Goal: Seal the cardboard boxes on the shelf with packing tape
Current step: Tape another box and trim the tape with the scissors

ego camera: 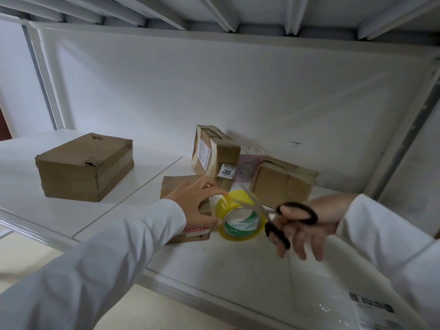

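Two hands working at white shelf point(71, 210): your left hand point(197, 203) pinching yellow tape roll point(240, 219) beside flat box point(183, 186), fingers curling round rim. Your right hand point(302, 232) gripping black-handled scissors point(285, 217), blades reaching toward tape strip at roll's top. Large box point(83, 167) sitting well apart at left; upright box point(214, 156) and low box point(283, 182) standing behind roll, pink box point(247, 167) between them.

A clear plastic bag point(333, 303) with a printed label lies at the white shelf's point(59, 210) front right corner.
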